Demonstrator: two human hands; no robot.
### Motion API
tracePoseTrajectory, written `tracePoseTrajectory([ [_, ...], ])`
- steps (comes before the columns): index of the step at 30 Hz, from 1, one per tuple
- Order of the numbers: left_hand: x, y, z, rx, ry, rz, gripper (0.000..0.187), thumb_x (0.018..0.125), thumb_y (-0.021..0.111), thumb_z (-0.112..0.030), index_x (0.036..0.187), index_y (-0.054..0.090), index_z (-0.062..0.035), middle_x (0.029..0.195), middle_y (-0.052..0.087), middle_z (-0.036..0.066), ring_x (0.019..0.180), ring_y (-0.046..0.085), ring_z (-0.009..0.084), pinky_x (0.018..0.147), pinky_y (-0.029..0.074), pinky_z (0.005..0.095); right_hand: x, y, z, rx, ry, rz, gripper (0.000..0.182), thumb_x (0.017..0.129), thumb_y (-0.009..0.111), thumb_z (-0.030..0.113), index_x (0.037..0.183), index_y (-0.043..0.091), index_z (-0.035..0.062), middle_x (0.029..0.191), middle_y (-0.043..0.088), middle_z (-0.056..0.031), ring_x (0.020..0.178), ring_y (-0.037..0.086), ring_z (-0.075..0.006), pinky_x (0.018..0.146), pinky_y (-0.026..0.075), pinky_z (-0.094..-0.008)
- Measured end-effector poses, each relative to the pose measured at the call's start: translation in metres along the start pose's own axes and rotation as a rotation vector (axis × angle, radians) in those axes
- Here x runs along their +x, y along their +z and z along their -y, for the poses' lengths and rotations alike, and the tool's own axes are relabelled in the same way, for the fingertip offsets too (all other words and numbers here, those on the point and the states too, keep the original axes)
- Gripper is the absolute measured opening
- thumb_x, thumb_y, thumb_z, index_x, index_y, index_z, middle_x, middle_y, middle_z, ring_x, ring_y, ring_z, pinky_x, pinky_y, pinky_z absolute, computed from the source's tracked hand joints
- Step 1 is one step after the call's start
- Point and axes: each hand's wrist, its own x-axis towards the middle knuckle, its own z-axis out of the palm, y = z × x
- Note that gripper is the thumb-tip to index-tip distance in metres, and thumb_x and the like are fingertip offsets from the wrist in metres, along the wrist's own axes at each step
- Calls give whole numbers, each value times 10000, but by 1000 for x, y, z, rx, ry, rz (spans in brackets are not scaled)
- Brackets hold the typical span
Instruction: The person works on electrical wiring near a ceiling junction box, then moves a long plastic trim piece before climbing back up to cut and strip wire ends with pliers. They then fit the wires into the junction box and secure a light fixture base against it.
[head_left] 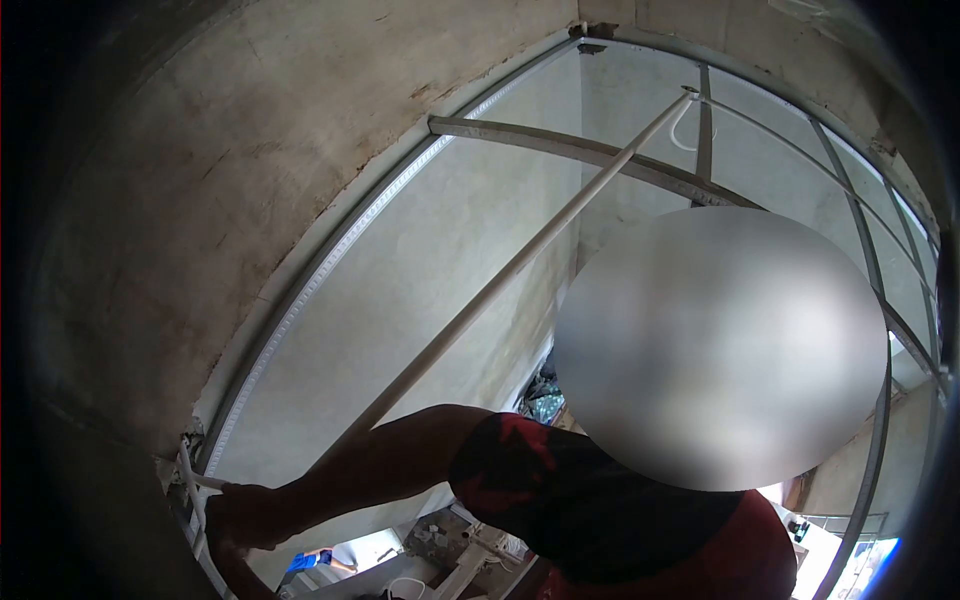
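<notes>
Neither of my hands can be made out as my own. Close in front of me a person in a black and red shirt (620, 510) stretches one arm (390, 465) to the left. That person's hand (245, 510) is at the lower left corner, right by a thin white bent pipe or cord (193, 490); its fingers are in shadow. A second dark forearm (245, 580) comes up from the bottom edge to the same spot. A long pale pipe (520, 260) runs diagonally behind the outstretched arm up to a metal bar.
Grey metal ceiling bars (580, 145) cross overhead. A perforated white edge strip (330, 255) follows the rough plastered wall (210, 170). Another thin pale pipe (790, 148) runs right from the top joint. Far below lie planks (465, 570) and a white bucket (406, 588).
</notes>
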Motion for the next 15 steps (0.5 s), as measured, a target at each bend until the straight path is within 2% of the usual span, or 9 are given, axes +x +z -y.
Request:
tracePoseTrajectory([
  [1, 3, 4, -4, 8, 5, 5, 321, 904, 691, -251, 1132, 677, -26, 983, 672, 37, 875, 620, 123, 734, 530, 313, -5, -8, 3, -12, 0, -4, 128, 756, 721, 196, 775, 712, 69, 917, 676, -99, 841, 660, -263, 808, 497, -397],
  [4, -1, 1, -4, 9, 16, -2, 326, 903, 693, -255, 1134, 677, -25, 986, 673, 38, 878, 621, 124, 737, 530, 314, -23, -23, 30, -598, -467, -344, 104, 741, 701, 149, 763, 705, 47, 840, 692, -102, 771, 670, -280, 785, 511, -402],
  [6, -5, -1, -4, 11, 17, -9, 329, 903, 695, -257, 1136, 677, -25, 988, 674, 39, 879, 622, 125, 740, 531, 315, -14, -13, 30, -520, -360, -381, 101, 738, 713, 145, 765, 707, 48, 896, 699, -117, 830, 676, -285, 799, 513, -427],
  [8, -7, -3, -3, 15, 24, -18, 332, 902, 696, -259, 1137, 677, -24, 990, 675, 40, 881, 622, 125, 742, 531, 315, -13, -17, 19, -172, -170, -56, 129, 731, 738, 153, 793, 714, 43, 987, 682, -141, 920, 668, -302, 812, 512, -436],
  [9, -6, -1, -1, 8, 39, -17, 334, 902, 697, -260, 1138, 677, -24, 991, 676, 40, 882, 623, 126, 743, 531, 316, -36, -23, 22, -332, -318, -176, 124, 761, 713, 147, 826, 714, 41, 1005, 682, -145, 955, 662, -307, 842, 509, -434],
  [12, -6, -8, 0, -18, 85, -35, 339, 902, 699, -263, 1140, 677, -23, 994, 677, 41, 884, 623, 126, 747, 532, 317, -27, -13, 21, -491, -237, -219, 110, 790, 688, 143, 841, 712, 49, 1007, 688, -122, 956, 665, -305, 877, 504, -435],
  [13, -5, -10, -1, -28, 115, -29, 341, 901, 700, -264, 1141, 677, -23, 995, 677, 41, 885, 624, 127, 748, 532, 317, -38, -29, 29, -357, -284, -233, 115, 807, 675, 150, 859, 712, 54, 1007, 692, -130, 949, 662, -326, 888, 500, -448],
  [14, -5, -8, -2, -55, 150, -30, 342, 901, 701, -265, 1142, 677, -23, 996, 678, 41, 885, 624, 127, 749, 532, 318, -28, -22, 24, -143, -179, -240, 207, 774, 709, 147, 957, 706, 49, 1038, 689, -159, 955, 657, -362, 896, 496, -469],
  [15, -8, -2, -6, -88, 180, -25, 344, 901, 702, -266, 1143, 677, -23, 997, 678, 42, 886, 624, 127, 750, 533, 318, -27, -36, 29, 77, -40, -114, 286, 739, 724, 114, 1013, 696, 37, 1060, 693, -167, 1003, 641, -388, 927, 487, -485],
])
